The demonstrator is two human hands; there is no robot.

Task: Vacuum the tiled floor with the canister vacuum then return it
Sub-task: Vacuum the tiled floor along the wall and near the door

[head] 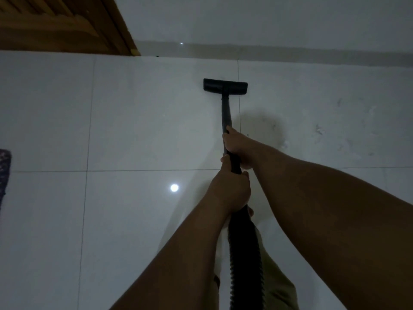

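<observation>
Both hands grip the black wand (226, 113): left hand (231, 191) clamped at the ribbed hose (244, 260) joint, right hand (237, 145) just ahead. Beyond, the floor nozzle (225, 86) rests flat on the tiled floor (134, 121), near the wall (268, 21) and wooden door (55, 23).

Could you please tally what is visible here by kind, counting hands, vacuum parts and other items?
Hands: 2, left hand and right hand
Vacuum parts: 3, floor head, wand, hose
Other: 2, wooden door, patterned mat
Total: 7
</observation>
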